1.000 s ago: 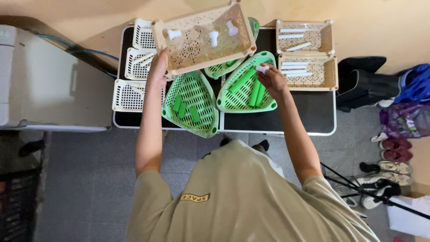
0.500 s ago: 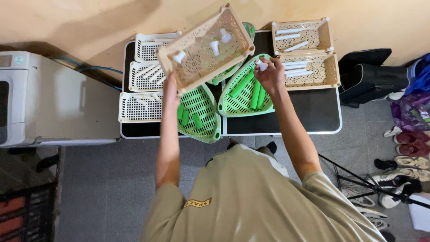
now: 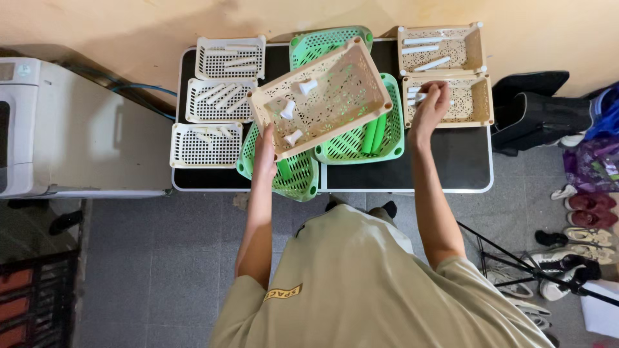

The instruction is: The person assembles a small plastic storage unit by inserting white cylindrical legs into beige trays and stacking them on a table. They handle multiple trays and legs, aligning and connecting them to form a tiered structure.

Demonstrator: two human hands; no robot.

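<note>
We see the left hand (image 3: pixel 265 149) closed on the near edge of a beige basket (image 3: pixel 335 106), which tilts up and away from the grip above the green baskets (image 3: pixel 380 138); its arm reaches straight forward. The right hand (image 3: pixel 431 105) pinches a small white piece (image 3: pixel 419 97) at its fingertips, just over a beige tray (image 3: pixel 478 103); the wrist bends slightly inward.

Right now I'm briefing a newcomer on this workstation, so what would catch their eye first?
First, the beige perforated basket that the left hand holds tilted above the green baskets at the middle of the black table, with three small white pieces lying inside. Next, the right hand at the beige tray on the table's right, pinching a small white part.
</note>
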